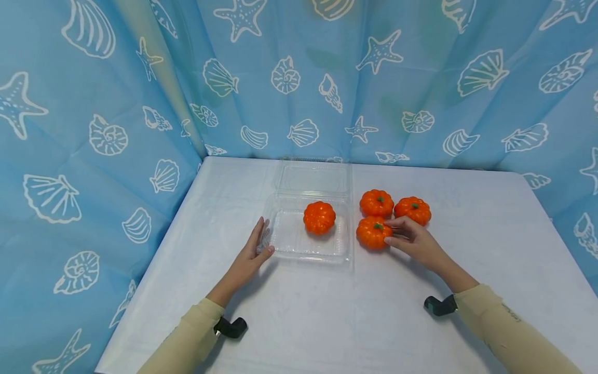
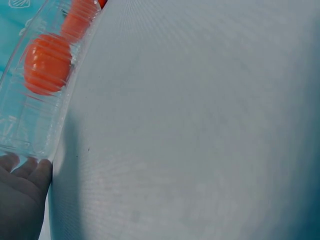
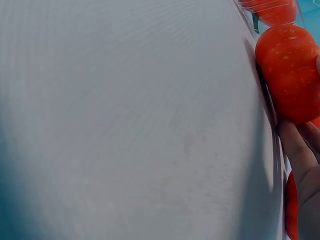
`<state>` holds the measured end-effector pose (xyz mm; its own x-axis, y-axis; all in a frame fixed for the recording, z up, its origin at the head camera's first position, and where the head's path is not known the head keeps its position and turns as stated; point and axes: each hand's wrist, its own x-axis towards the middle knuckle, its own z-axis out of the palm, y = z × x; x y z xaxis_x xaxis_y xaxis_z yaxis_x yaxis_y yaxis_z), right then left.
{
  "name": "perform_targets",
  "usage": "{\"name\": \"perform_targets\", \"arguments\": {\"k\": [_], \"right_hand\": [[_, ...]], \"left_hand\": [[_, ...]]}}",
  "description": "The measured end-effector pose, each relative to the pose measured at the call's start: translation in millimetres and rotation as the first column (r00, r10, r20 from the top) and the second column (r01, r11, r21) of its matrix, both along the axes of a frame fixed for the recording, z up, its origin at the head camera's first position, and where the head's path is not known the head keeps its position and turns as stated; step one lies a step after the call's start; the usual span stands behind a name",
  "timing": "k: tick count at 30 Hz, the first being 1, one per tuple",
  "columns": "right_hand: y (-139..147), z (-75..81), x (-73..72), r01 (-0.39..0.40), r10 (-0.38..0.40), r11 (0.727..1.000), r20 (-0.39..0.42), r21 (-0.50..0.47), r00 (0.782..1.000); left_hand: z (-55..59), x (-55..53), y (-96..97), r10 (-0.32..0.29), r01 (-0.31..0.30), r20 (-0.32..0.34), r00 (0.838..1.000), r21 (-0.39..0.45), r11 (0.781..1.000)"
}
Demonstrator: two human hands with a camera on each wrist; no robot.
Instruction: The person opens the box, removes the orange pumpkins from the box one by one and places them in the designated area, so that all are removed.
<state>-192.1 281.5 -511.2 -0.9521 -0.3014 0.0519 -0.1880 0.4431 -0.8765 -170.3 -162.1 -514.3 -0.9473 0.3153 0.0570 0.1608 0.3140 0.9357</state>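
A clear plastic box [image 1: 309, 253] lies with its lid [image 1: 314, 177] folded back, and one orange toy pumpkin [image 1: 320, 218] sits inside it. My left hand [image 1: 245, 264] rests against the box's left side with fingers and thumb extended; in the left wrist view its fingertips [image 2: 42, 172] are right at the box's end wall. To the right of the box, my right hand [image 1: 417, 244] holds the nearest of three toy pumpkins [image 1: 372, 234] by its right side, thumb in front and fingers behind. In the right wrist view this pumpkin [image 3: 287, 75] stands on the table, partly out of frame.
Two more pumpkins, one at the back left [image 1: 376, 202] and one at the back right [image 1: 413, 210], sit close behind the held one. A white cloth covers the table [image 1: 299, 322]. A blue shell-print curtain [image 1: 261, 93] hangs along the back and left.
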Motion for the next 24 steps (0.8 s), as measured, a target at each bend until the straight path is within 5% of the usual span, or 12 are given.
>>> {"name": "perform_targets", "arguments": {"k": [24], "right_hand": [[2.2, 1.8, 1.1, 0.004, -0.005, 0.998, -0.015, -0.058, 1.0]], "left_hand": [[0.4, -0.7, 0.2, -0.002, 0.003, 0.009, 1.0, -0.007, 1.0]]}}
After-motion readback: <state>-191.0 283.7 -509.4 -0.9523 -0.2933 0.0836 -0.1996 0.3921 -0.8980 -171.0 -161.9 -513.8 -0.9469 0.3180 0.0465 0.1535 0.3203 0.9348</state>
